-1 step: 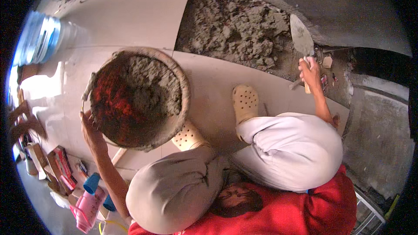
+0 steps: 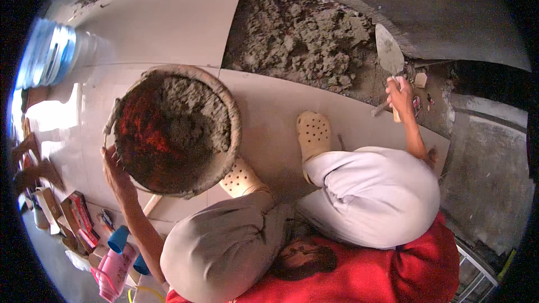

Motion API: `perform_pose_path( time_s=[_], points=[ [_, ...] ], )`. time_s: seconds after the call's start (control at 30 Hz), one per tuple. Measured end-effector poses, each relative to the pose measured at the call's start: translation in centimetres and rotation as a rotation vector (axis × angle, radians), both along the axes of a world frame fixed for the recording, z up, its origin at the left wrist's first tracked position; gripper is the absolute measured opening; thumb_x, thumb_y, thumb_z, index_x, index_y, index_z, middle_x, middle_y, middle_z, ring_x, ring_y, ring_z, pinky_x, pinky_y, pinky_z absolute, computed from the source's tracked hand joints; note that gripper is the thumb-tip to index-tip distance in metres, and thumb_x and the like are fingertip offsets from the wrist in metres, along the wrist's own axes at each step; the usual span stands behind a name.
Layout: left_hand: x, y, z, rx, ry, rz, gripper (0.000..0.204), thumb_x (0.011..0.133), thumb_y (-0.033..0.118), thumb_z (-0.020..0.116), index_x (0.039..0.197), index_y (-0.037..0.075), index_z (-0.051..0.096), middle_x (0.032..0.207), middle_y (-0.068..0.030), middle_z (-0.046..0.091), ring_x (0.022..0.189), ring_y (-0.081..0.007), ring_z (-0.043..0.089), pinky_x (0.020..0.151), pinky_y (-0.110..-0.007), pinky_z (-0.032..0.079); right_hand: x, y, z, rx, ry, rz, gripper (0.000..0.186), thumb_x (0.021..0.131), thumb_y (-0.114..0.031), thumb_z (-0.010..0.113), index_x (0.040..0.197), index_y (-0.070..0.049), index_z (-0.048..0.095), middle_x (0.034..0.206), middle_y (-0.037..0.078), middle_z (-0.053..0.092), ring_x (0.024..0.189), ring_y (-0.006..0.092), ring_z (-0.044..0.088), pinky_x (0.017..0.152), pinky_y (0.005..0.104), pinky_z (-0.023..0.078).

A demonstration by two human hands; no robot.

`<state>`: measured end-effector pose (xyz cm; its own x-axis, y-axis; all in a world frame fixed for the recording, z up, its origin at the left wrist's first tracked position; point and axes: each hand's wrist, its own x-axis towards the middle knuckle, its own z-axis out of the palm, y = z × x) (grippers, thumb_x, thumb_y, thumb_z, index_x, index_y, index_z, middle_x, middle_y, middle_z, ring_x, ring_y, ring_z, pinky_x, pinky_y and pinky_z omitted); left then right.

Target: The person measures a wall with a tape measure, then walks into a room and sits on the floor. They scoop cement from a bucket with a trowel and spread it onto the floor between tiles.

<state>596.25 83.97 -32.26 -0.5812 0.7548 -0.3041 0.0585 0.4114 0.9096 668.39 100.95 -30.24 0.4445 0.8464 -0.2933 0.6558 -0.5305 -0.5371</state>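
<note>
A round, crusted bucket [image 2: 224, 112] sits left of centre, holding grey wet mortar [image 2: 196, 101] with a patch of reddish material [image 2: 146, 134]. My left hand [image 2: 117, 171] grips the bucket's handle at its left side, fingers partly hidden by the rim. On the right, my right hand [image 2: 400, 95] is closed round the wooden handle of a trowel [image 2: 388, 45], whose pale, mortar-smeared blade points up over the edge of a bed of lumpy grey mortar [image 2: 303, 50]. A stick-like tool [image 2: 379, 109] lies beside that hand.
Large beige tiles [image 2: 157, 22] surround the bed, bordered by a grey wall [image 2: 438, 22]. A blue water jug [image 2: 45, 50] stands at far left. Boxes [image 2: 78, 219], a pink flask [image 2: 115, 269] and blue cups [image 2: 118, 238] lie lower left. My sandalled feet [image 2: 314, 137] are between bucket and trowel.
The bucket and my left hand appear very slightly further left and lower in the picture. The trowel and my right hand are a little lower too; both grips are unchanged.
</note>
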Motion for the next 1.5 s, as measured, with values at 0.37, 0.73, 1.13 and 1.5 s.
perform_pose_path(
  time_s=[0.37, 0.73, 1.13, 1.5],
  points=[
    [-2.0, 3.2, -0.6, -0.146, 0.182, 0.143, 0.060, 0.102, 0.039, 0.047, 0.150, 0.005, 0.037, 0.143, -0.0161, 0.049, 0.126, -0.0248, 0.052, 0.099, -0.037, 0.045, 7.3, 6.3, -6.3, -0.141, -0.054, 0.153, 0.043, 0.096, -0.040, 0.057, 0.112, 0.000, 0.061, 0.075, 0.012, 0.063, 0.052, 0.0207, 0.060, 0.045, 0.0359, 0.047],
    [0.3, 4.7, -0.4, -0.103, 0.198, 0.269, 0.069, 0.099, 0.060, 0.043, 0.122, -0.002, 0.063, 0.111, -0.0121, 0.066, 0.095, -0.0199, 0.062, 0.085, -0.032, 0.050, 2.3, 9.3, -9.7, 0.323, -0.269, 0.630, 0.035, 0.098, -0.031, 0.055, 0.090, 0.003, 0.055, 0.073, 0.023, 0.060, 0.069, 0.0467, 0.060, 0.059, 0.0480, 0.046],
    [-0.3, 4.4, -0.1, -0.186, 0.268, 0.229, 0.076, 0.099, 0.063, 0.038, 0.127, -0.005, 0.060, 0.116, -0.0150, 0.067, 0.099, -0.0218, 0.063, 0.090, -0.033, 0.050, -10.5, 9.7, -7.1, 0.131, -0.159, 0.708, 0.025, 0.095, -0.024, 0.059, 0.097, 0.001, 0.057, 0.096, 0.025, 0.063, 0.087, 0.0468, 0.061, 0.074, 0.0528, 0.049],
    [3.2, 5.4, 1.6, -0.105, 0.212, 0.168, 0.077, 0.101, 0.061, 0.036, 0.129, -0.007, 0.058, 0.120, -0.0182, 0.065, 0.104, -0.0234, 0.064, 0.091, -0.034, 0.051, -5.1, 4.5, -7.9, 0.156, -0.202, 0.440, 0.036, 0.097, -0.034, 0.057, 0.107, 0.000, 0.060, 0.093, 0.024, 0.066, 0.087, 0.0435, 0.064, 0.074, 0.0469, 0.050]
  ],
)
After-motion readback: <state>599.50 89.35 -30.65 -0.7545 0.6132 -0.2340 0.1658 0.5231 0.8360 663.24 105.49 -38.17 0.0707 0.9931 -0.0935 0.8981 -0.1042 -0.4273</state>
